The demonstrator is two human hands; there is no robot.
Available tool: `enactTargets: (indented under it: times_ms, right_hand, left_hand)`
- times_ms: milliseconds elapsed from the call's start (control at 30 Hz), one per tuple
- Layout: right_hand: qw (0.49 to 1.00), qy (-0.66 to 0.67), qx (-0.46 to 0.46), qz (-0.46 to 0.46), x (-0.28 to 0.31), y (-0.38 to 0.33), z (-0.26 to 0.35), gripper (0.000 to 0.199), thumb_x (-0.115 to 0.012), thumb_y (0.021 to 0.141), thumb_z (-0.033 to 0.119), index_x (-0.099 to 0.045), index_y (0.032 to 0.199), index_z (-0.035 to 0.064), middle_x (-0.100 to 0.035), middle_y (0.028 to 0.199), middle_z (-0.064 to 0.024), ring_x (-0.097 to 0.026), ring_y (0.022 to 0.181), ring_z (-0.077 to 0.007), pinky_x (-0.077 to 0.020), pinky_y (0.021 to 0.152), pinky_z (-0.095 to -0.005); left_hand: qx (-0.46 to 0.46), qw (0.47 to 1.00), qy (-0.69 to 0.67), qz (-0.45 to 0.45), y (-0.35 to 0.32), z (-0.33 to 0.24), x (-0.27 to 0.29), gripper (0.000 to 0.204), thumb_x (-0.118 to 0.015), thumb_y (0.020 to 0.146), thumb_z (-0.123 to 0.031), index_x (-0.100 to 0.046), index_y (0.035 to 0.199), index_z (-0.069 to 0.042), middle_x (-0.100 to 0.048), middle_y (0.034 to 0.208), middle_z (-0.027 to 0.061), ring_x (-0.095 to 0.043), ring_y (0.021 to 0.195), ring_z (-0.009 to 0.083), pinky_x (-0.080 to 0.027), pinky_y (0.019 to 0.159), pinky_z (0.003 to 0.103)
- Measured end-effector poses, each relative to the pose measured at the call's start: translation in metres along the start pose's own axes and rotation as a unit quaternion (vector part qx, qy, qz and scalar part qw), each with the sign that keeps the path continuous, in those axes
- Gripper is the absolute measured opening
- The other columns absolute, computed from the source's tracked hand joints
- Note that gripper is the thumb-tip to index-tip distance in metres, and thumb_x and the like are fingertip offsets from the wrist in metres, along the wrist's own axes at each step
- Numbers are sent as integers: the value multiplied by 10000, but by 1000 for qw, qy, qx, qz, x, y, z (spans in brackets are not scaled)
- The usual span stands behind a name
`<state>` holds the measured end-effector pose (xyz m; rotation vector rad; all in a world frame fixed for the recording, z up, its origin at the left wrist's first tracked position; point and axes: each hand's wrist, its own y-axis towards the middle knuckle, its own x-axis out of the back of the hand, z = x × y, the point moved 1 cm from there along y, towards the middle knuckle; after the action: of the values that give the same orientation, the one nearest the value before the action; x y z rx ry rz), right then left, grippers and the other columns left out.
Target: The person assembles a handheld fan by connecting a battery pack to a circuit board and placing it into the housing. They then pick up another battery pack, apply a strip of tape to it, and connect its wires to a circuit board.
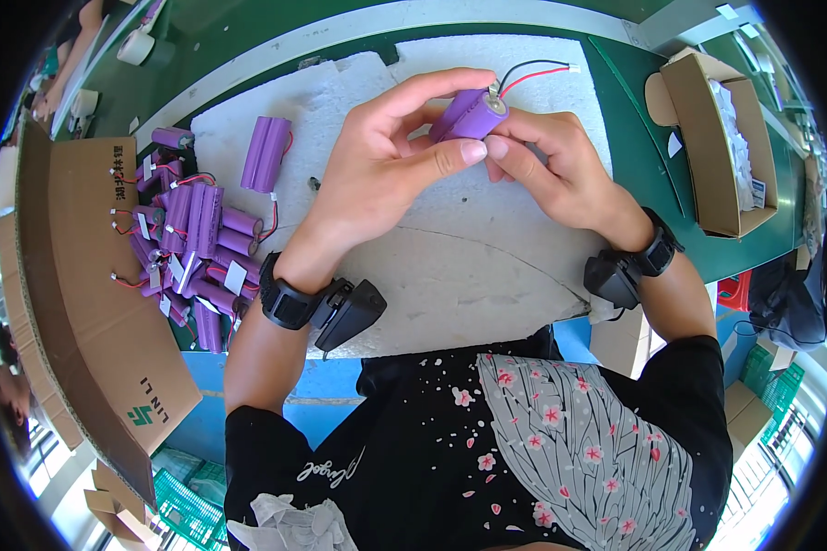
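Note:
My left hand [377, 151] is wrapped round a purple battery pack [469, 114], thumb below and index finger over its top. From the pack's metal end, a black and a red wire run up to a small white connector [574, 68]. My right hand [556, 161] is closed beside the pack's end, thumb and fingers pinched close to the left thumb; whether anything is between them is hidden. Both hands are above a white foam board [469, 248]. Another purple pack [266, 154] lies on the board, left of my left hand, its wired connector hanging toward me.
At the left, a heap of purple battery packs [193, 220] with wires and white tags lies next to a large open cardboard box [83, 239]. A smaller cardboard box [708, 147] with white contents stands at the right on the green table [634, 129]. A tape roll [136, 46] is at the far left.

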<state>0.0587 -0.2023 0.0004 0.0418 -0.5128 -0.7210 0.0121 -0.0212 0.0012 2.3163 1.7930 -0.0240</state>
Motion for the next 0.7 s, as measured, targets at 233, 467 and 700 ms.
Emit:
enactTargets:
  times_ms: [233,467,700]
  right_hand:
    - [1000,5,-4,22,0,0,0,205,-421,919,140,-573,870,10,-611,659,-75,-602,590,-169,-471,557,-273]
    - [1000,17,7,18,0,-1,-3,202,-405,897,126,-564,846,13,-620,671,-76,-598,591,-162,-468,549,-266]
    - [999,13,25,23,2,0,0,265,-396,948,197,-565,841,21,-613,672,-62,-570,572,-142,-443,526,-251]
  left_hand:
    - [26,999,-5,19,-1,0,1,425,-642,839,-37,-526,1248,-59,-606,1023,66,-591,861,138,-481,818,289]
    - [30,999,-17,6,-1,0,-1,428,-645,842,-51,-526,1252,-68,-610,1011,71,-590,835,144,-478,810,287]
    - [25,1000,8,15,-1,-3,2,488,-643,841,-39,-470,1297,-61,-543,1204,91,-558,1018,176,-480,845,301]
